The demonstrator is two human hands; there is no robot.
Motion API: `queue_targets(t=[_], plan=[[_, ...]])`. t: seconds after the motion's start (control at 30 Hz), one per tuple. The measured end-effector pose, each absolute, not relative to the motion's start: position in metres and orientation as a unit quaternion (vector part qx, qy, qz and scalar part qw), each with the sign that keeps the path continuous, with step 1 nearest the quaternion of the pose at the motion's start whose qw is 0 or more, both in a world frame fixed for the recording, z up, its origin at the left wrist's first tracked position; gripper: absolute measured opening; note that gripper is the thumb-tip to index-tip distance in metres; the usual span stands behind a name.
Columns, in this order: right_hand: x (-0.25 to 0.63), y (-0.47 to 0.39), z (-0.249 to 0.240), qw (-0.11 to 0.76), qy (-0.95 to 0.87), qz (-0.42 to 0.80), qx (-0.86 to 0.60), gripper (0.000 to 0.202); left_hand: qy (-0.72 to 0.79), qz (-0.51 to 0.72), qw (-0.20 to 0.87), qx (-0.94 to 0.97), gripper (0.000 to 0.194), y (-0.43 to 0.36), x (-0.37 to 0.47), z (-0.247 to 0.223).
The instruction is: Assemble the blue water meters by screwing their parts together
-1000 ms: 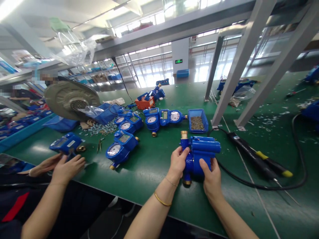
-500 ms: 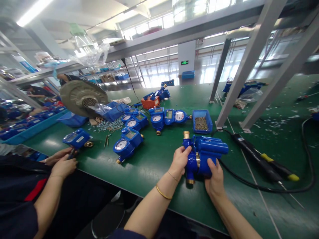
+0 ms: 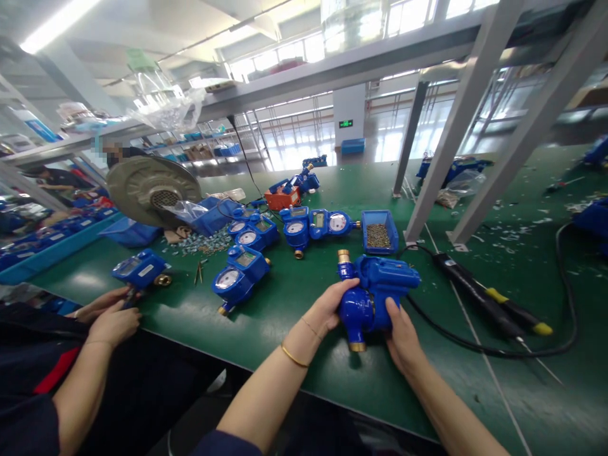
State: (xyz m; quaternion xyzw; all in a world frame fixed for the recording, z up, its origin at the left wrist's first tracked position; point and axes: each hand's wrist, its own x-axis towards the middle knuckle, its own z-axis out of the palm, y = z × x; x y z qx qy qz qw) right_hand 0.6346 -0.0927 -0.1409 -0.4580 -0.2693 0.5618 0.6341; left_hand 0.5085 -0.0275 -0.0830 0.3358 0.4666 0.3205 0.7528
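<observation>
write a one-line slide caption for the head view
Left hand and right hand hold a blue meter unit at a green workbench, near a blue bin of small metal parts.

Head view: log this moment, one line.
left hand: holds blue meter | right hand: holds same meter | blue bin: beyond it

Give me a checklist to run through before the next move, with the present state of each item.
1. Left hand on the blue meter: ok, it grips the rounded pipe body.
2. Right hand on the same meter: ok, its thumb lies against the other side.
3. Meter's parts fully seated together: cannot tell, the hands partly hide the join.
4. Small metal parts nearby: ok, heaped in the blue bin just beyond the meter.
5. Black cord free of the meter: cannot tell, it passes out of sight behind it.
6. Co-worker's hand well apart: ok, far to the left.
</observation>
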Motion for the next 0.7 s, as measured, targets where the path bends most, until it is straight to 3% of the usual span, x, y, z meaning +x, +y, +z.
queue_targets(t=[0.1,0.2,0.27,0.33,0.43,0.6,0.7], plan=[[0.669,-0.089,-0.135,0.544,-0.402,0.538,-0.503,0.077,0.519,0.330,0.666,0.422,0.037,-0.018,0.495,-0.071],[0.727,-0.081,-0.124,0.500,-0.441,0.416,-0.619,0.060,0.580,0.305,0.543,0.526,0.039,-0.007,0.482,-0.054],[0.765,-0.073,-0.117,0.379,-0.491,0.185,-0.762,0.049,0.615,0.266,0.458,0.584,0.044,-0.001,0.479,-0.044],[0.792,-0.062,-0.113,0.192,-0.523,0.044,-0.830,0.050,0.636,0.223,0.394,0.625,0.048,0.001,0.482,-0.037],[0.805,-0.046,-0.116,0.033,-0.528,0.018,-0.848,0.040,0.647,0.177,0.345,0.656,0.049,0.002,0.491,-0.034],[0.796,-0.035,-0.121,0.019,-0.526,0.019,-0.850,0.044,0.636,0.162,0.375,0.655,0.061,0.007,0.494,-0.042],[0.796,-0.042,-0.115,0.063,-0.531,-0.014,-0.845,0.056,0.572,0.188,0.490,0.630,0.064,0.013,0.485,-0.052]])
